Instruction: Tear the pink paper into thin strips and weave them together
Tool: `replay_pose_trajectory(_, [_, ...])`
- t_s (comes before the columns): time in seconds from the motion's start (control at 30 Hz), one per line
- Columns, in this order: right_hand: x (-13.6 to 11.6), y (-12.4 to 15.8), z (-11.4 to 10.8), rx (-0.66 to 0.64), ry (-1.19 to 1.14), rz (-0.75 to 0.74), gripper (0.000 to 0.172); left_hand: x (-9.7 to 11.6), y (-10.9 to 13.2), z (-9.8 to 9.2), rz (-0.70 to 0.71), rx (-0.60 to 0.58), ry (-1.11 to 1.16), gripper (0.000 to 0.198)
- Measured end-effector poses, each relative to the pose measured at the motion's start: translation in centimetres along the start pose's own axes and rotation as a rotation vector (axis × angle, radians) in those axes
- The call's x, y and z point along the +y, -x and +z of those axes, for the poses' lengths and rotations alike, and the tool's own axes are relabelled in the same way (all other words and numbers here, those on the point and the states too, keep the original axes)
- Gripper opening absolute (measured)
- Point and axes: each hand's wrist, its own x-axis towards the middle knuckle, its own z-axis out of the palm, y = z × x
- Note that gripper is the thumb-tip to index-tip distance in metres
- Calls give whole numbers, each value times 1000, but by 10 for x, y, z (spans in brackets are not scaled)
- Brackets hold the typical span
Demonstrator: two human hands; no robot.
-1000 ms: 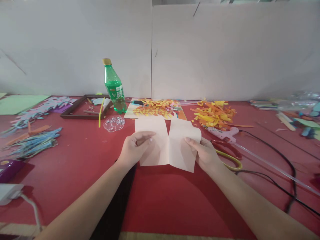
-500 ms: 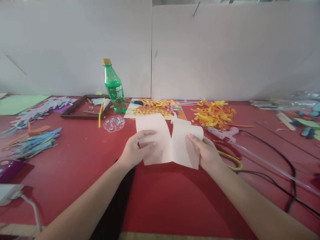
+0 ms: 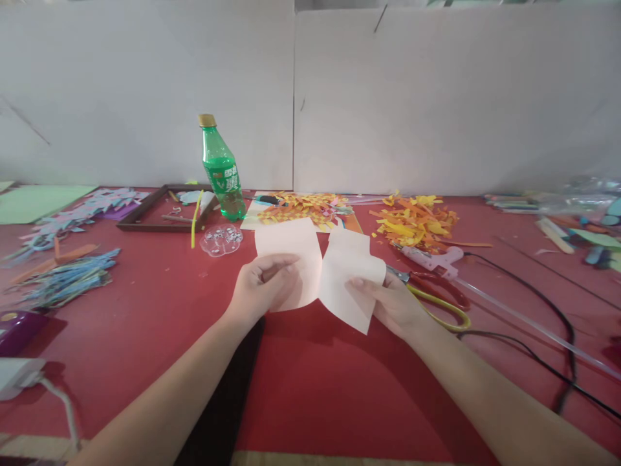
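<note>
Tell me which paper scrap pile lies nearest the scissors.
The rightmost orange-and-yellow pile, just behind the scissors; the middle pile and blue pile lie farther left.

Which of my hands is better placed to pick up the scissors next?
Right, probably. The right hand sits just beside the scissors, whose handles lie right of it. The left hand is on the far side of the pale paper, which both hands hold.
</note>
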Motion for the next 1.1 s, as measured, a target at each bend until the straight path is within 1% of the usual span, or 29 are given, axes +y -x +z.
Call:
replay_pose_trajectory(0.1, [-1, -1, 0, 63, -25, -7, 27, -1, -1, 1, 13, -14, 12, 29])
replay_pose_trajectory(0.2, [-3, -1, 1, 109, -61, 3, 26, -6, -3, 0, 52, -7, -4, 22])
replay_pose_trajectory(0.3, [-3, 0, 3, 140, -74, -25, 25, -8, -4, 0, 85, -10, -27, 17])
replay_pose_trajectory(0.5, [3, 0, 2, 262, 38, -136, 23, -2, 0, 1, 31, 6, -26, 24])
replay_pose_trajectory(0.6, [6, -2, -2, 241, 78, -190, 24, -1, 1, 1, 10, -5, -64, 32])
replay_pose_trajectory(0.67, [8, -4, -4, 219, 102, -206, 25, -2, 1, 1, 22, -24, -90, 36])
replay_pose_trajectory(0.77, [9, -5, -6, 227, 131, -232, 27, -4, 0, 1, 37, -48, -83, 37])
replay_pose_trajectory(0.97, [6, -5, -1, 197, 70, -218, 26, -4, 0, 1, -14, -71, 2, 38])
replay_pose_trajectory(1.1, [2, -3, 0, 225, 34, -217, 28, -4, 0, 0, -11, -56, -24, 36])
